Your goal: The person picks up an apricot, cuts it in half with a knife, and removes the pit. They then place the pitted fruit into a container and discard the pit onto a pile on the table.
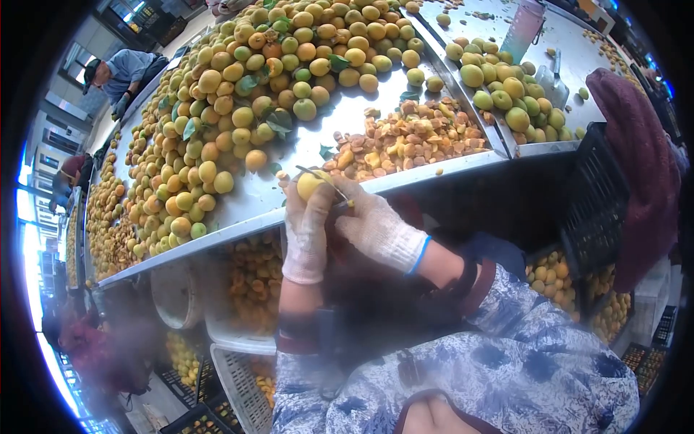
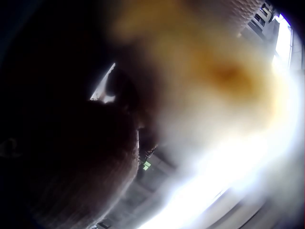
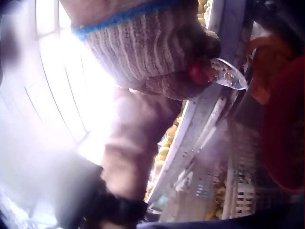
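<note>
Now, my left hand (image 1: 307,235) closes its fingers on one yellow fruit (image 1: 309,186) by near edge of worktop (image 1: 246,224); my right hand (image 1: 383,230) grips metal tool (image 1: 345,197). Cut pieces (image 1: 408,141) lie beyond, piled fruits (image 1: 217,123) crowd leftward.

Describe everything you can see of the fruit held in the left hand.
The fruit is yellow and roundish, with smooth-looking skin. The gloved fingers of the left hand grip it just by the metal table's rim. A thin tool, held by the right hand, runs close to its upper right side; whether the skin is cut cannot be told. The fingers hide its lower part.
</note>
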Motion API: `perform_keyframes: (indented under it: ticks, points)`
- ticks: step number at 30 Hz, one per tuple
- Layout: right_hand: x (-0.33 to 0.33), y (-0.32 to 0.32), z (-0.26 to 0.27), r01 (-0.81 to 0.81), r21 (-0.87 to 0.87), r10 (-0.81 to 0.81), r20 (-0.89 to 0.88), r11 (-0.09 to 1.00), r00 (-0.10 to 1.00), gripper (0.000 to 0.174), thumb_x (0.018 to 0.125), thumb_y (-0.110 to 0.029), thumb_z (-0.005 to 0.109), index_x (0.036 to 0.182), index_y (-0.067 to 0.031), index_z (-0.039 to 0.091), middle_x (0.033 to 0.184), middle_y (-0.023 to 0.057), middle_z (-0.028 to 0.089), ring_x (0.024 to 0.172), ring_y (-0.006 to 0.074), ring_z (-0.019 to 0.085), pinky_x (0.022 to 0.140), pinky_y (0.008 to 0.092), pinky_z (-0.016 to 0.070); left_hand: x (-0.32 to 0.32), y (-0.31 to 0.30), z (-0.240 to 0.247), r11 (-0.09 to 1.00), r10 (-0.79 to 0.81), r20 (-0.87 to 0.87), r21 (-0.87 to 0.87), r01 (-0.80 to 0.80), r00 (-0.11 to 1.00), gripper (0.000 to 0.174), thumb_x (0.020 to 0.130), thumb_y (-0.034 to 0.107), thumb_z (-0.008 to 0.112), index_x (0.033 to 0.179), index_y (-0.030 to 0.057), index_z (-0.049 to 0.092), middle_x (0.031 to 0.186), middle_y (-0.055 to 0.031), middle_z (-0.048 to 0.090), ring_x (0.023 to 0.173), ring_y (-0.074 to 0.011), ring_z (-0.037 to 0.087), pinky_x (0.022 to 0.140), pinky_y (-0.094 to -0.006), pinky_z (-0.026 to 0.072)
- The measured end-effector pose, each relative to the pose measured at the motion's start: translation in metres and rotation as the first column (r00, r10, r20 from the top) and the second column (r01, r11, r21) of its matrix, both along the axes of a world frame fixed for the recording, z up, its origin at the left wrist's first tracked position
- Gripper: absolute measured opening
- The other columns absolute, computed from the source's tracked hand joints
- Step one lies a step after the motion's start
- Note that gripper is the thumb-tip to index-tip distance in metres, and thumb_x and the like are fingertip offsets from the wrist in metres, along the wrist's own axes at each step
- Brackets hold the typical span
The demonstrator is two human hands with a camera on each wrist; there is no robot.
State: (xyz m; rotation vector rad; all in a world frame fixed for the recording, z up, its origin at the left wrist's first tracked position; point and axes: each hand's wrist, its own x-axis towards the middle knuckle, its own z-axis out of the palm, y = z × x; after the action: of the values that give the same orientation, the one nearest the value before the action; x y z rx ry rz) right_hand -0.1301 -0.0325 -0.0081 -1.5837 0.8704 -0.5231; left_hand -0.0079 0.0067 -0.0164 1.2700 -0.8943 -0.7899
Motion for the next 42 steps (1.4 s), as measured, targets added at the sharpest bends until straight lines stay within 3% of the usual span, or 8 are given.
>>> perform_keyframes:
  ticks: [10, 16, 20, 24, 26, 31, 34, 42]
  points:
    - [0.009, 0.025, -0.008, 0.11, -0.197, -0.141, -0.149, 0.974, 0.979, 0.064, 0.084, -0.018, 0.055, 0.14, -0.0074, 0.025, 0.09, 0.0251, 0.064, 0.088, 0.0459, 0.061, 0.076, 0.0546, 0.0487, -0.009, 0.005, 0.009, 0.993, -0.09, -0.619, 0.005, 0.119, 0.78, 0.053, 0.094, 0.054, 0.05, 0.11, 0.0038, 0.057, 0.098, -0.0064, 0.062, 0.09, -0.0177, 0.057, 0.082, -0.0332, 0.0482]
    - [0.003, 0.017, -0.004, 0.008, -0.157, -0.047, -0.248, 0.988, 0.968, 0.065, 0.085, -0.019, 0.054, 0.141, -0.0046, 0.023, 0.092, 0.0255, 0.064, 0.088, 0.0444, 0.062, 0.077, 0.0532, 0.0493, 0.007, 0.002, -0.006, 0.993, 0.062, 0.099, 0.098, -0.071, 0.993, 0.053, 0.099, 0.048, 0.041, 0.116, -0.0001, 0.056, 0.102, -0.0091, 0.061, 0.09, -0.0151, 0.058, 0.079, -0.0281, 0.0484]
    - [0.01, 0.02, -0.007, -0.011, -0.237, -0.065, -0.308, 0.971, 0.949, 0.065, 0.083, -0.018, 0.055, 0.14, -0.0055, 0.026, 0.087, 0.0233, 0.065, 0.083, 0.0434, 0.063, 0.072, 0.0527, 0.0504, -0.01, 0.005, 0.001, 0.982, 0.147, -0.377, 0.164, -0.091, 0.914, 0.049, 0.1, 0.042, 0.04, 0.115, -0.0013, 0.057, 0.105, -0.0104, 0.062, 0.096, -0.0174, 0.06, 0.084, -0.0311, 0.0489]
    - [0.006, 0.018, -0.004, 0.038, -0.29, -0.111, -0.239, 0.956, 0.965, 0.062, 0.083, -0.017, 0.056, 0.137, -0.007, 0.029, 0.085, 0.0226, 0.065, 0.082, 0.0428, 0.063, 0.071, 0.0526, 0.0506, 0.0, 0.002, -0.006, 0.987, 0.086, -0.235, 0.154, -0.051, 0.968, 0.05, 0.099, 0.045, 0.041, 0.11, -0.0007, 0.058, 0.104, -0.0093, 0.061, 0.097, -0.018, 0.058, 0.088, -0.0318, 0.0463]
    - [0.001, 0.014, -0.002, 0.089, -0.274, -0.143, -0.184, 0.958, 0.972, 0.054, 0.082, -0.017, 0.055, 0.131, -0.0084, 0.036, 0.083, 0.023, 0.065, 0.082, 0.0424, 0.063, 0.071, 0.0525, 0.0506, 0.005, 0.007, 0.0, 0.985, -0.055, 0.396, 0.169, -0.014, 0.917, 0.047, 0.099, 0.043, 0.043, 0.11, -0.0005, 0.057, 0.103, -0.0081, 0.061, 0.097, -0.0173, 0.055, 0.088, -0.0307, 0.0442]
    - [0.006, 0.021, -0.036, 0.066, -0.467, -0.149, -0.143, 0.882, 0.978, 0.043, 0.084, -0.018, 0.05, 0.124, -0.003, 0.048, 0.076, 0.0175, 0.066, 0.07, 0.0353, 0.064, 0.064, 0.0466, 0.0515, 0.003, 0.006, -0.021, 0.991, 0.114, 0.375, 0.022, -0.132, 0.92, 0.051, 0.101, 0.039, 0.041, 0.126, -0.0043, 0.049, 0.115, -0.0107, 0.058, 0.104, -0.0184, 0.055, 0.092, -0.0333, 0.0447]
    - [-0.007, 0.017, -0.006, 0.012, -0.302, -0.068, -0.177, 0.953, 0.982, 0.065, 0.083, -0.016, 0.054, 0.143, -0.0083, 0.028, 0.079, 0.0174, 0.066, 0.076, 0.0364, 0.065, 0.068, 0.0477, 0.0513, -0.001, 0.005, -0.01, 0.999, 0.03, -0.138, 0.039, -0.025, 0.99, 0.058, 0.098, 0.052, 0.041, 0.12, -0.0009, 0.053, 0.108, -0.0077, 0.059, 0.101, -0.0159, 0.056, 0.091, -0.0312, 0.0439]
    - [-0.024, 0.014, 0.005, 0.001, -0.346, -0.095, -0.254, 0.938, 0.963, 0.047, 0.081, -0.014, 0.057, 0.126, -0.0101, 0.041, 0.085, 0.0166, 0.066, 0.082, 0.0355, 0.066, 0.069, 0.0478, 0.0517, 0.006, 0.003, -0.022, 0.99, -0.141, 0.203, 0.042, 0.136, 0.969, 0.067, 0.086, 0.06, 0.059, 0.102, -0.0046, 0.06, 0.093, -0.0074, 0.061, 0.085, -0.015, 0.057, 0.078, -0.0291, 0.0472]
